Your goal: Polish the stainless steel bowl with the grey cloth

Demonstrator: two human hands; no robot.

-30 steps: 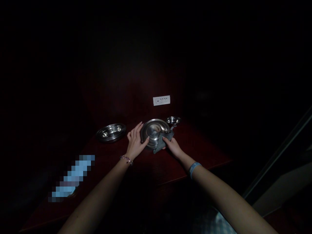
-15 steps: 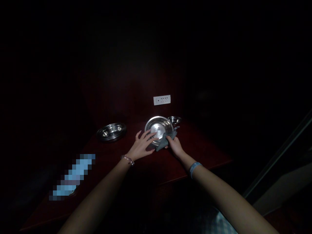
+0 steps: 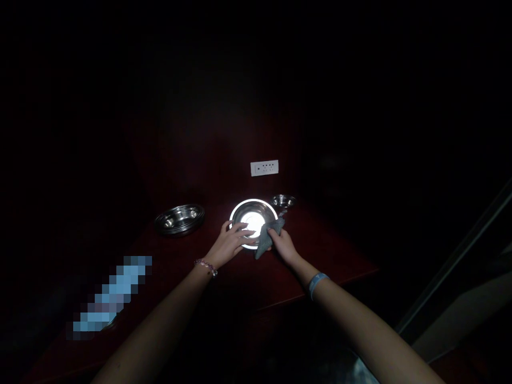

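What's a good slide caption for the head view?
Right hand grips a grey cloth against a shiny round metal bowl; left hand at it.

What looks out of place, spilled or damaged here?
No spill or damage shows, though darkness hides much. A blue patch at the left is pixelated beyond recognition, and strong glare whitens the centre of the held bowl.

Dim indoor room around us, exact kind we cannot tell, white wall socket panel at our twelve o'clock, dark red bench below, stacked steel dishes at eleven o'clock
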